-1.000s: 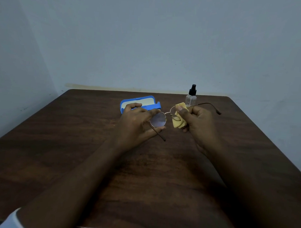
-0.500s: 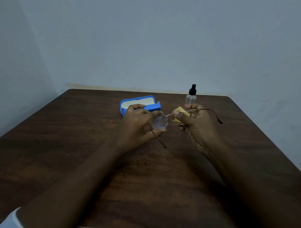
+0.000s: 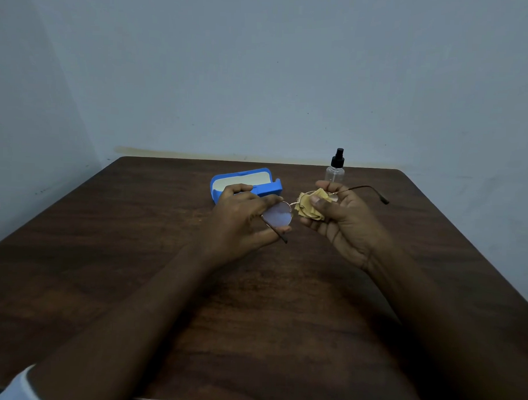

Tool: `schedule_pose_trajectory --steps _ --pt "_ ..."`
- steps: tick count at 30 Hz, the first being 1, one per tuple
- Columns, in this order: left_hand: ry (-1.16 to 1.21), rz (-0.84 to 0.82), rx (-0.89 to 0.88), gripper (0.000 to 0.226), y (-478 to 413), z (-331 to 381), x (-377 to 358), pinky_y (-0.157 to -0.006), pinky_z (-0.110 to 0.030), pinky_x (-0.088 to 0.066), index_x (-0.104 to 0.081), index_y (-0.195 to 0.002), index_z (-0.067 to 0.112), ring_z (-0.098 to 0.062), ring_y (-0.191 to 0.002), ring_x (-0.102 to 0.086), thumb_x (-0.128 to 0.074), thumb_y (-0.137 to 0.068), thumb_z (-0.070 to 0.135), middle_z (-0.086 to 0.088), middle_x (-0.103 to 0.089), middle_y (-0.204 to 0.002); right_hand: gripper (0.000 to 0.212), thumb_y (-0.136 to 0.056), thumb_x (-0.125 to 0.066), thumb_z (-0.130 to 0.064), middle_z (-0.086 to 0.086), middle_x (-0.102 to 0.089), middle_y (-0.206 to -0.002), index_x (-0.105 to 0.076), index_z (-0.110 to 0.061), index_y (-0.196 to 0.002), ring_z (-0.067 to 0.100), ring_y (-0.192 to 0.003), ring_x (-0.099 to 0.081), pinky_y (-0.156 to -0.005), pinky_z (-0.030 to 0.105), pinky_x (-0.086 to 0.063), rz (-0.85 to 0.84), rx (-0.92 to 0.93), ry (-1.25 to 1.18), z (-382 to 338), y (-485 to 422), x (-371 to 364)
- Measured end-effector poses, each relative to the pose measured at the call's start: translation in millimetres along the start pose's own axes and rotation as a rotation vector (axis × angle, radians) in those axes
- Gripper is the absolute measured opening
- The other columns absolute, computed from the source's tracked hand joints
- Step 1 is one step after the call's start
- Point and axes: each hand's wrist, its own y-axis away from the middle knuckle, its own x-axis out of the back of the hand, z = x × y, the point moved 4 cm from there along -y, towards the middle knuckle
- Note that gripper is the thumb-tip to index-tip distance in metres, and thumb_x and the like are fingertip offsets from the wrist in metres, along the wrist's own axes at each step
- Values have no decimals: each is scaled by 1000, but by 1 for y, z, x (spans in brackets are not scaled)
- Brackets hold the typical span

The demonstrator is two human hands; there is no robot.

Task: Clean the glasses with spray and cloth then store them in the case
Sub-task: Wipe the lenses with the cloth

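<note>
Thin-rimmed round glasses (image 3: pixel 277 216) are held above the table between both hands, temples unfolded. My left hand (image 3: pixel 244 220) pinches the rim of the left lens between thumb and fingers. My right hand (image 3: pixel 343 220) pinches a crumpled yellow cloth (image 3: pixel 312 206) over the right lens, which the cloth mostly hides. One temple sticks out to the right past my right hand. The open blue case (image 3: pixel 251 184) with a pale lining lies behind my left hand. The clear spray bottle (image 3: pixel 335 168) with a black nozzle stands behind my right hand.
A dark brown wooden table (image 3: pixel 135 255) fills the lower view, its far edge against a pale blue wall. The table's right edge runs diagonally at the right of the view.
The cloth in my right hand has shifted over the right lens, first bunched up, now spread more. The glasses have tilted slightly. My left hand has kept its hold.
</note>
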Motion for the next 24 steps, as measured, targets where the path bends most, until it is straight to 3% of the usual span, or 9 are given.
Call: schedule_pose_trajectory --steps 6,10,14,16,19,21,24 --pt "-17 47 -21 47 -3 7 4 -102 -48 -52 -78 -121 11 -12 -84 -71 -79 -91 47 5 -75 -85 39 -90 -73 5 11 -74 -102 -54 -11 -120 21 -81 -76 -63 31 -62 81 117 89 -2 -3 2" --pt "0 16 -36 45 -3 10 4 -106 -46 -49 -78 -124 13 -12 -90 -71 -79 -93 46 6 -77 -90 55 -77 -87 -22 1 -77 -87 -54 -11 -118 16 -68 -70 -49 27 -51 142 162 155 -2 -3 3" --pt "3 5 -30 46 -2 10 3 -110 -42 -47 -78 -126 13 -12 -91 -72 -83 -91 44 5 -77 -91 65 -71 -87 -38 3 -76 -85 -54 -11 -119 14 -61 -64 -48 29 -46 138 165 215 0 -3 1" --pt "6 -8 -29 48 -2 9 2 -112 -38 -45 -77 -127 14 -10 -92 -71 -80 -93 47 6 -77 -92 67 -70 -87 -35 3 -76 -88 -54 -10 -122 14 -65 -68 -49 29 -48 131 151 210 0 -2 1" --pt "25 -6 -28 48 -1 10 3 -113 -37 -43 -78 -126 14 -8 -92 -70 -78 -92 48 7 -77 -92 62 -81 -83 -14 6 -70 -100 -50 -8 -133 12 -72 -69 -52 26 -50 98 91 157 3 -3 0" --pt "33 -9 -25 47 -1 12 5 -113 -41 -45 -78 -125 13 -10 -92 -72 -80 -92 46 5 -78 -93 58 -87 -77 1 7 -65 -106 -49 -9 -137 12 -76 -67 -54 25 -50 74 48 117 4 -3 0" --pt "43 -22 -13 46 -2 15 9 -108 -53 -49 -78 -124 8 -19 -91 -76 -86 -89 38 0 -79 -93 62 -78 -77 6 6 -65 -104 -52 -15 -131 11 -74 -66 -59 26 -50 15 4 49 3 -2 -2"
